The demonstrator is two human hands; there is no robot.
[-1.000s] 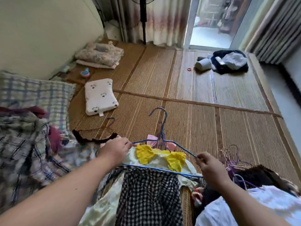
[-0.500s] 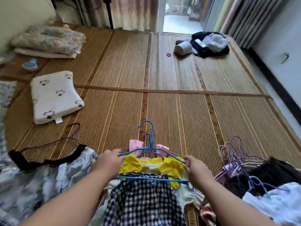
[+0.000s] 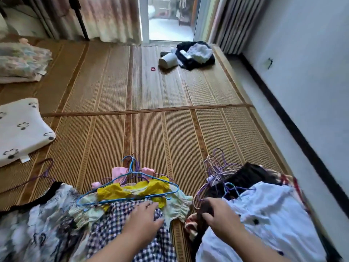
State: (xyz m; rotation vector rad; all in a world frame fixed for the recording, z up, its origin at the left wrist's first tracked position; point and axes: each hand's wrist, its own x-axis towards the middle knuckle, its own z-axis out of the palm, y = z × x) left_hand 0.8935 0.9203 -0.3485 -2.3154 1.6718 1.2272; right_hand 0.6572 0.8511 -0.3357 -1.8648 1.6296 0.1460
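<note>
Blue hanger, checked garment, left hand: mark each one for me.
blue hanger (image 3: 124, 200), head view, on its bottom bar.
checked garment (image 3: 111, 224), head view, on the bare cloth beside the hand.
left hand (image 3: 143, 219), head view, on the back of the hand.

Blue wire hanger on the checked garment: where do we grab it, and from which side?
Pinch the blue hanger at its hook neck, from above at the far end. It lies flat, and only the hook clears the cloth, over bare mat. The bottom bar lies against the checked garment by the left hand. Purple hooks bunch there, so probably lift slowly.
</note>
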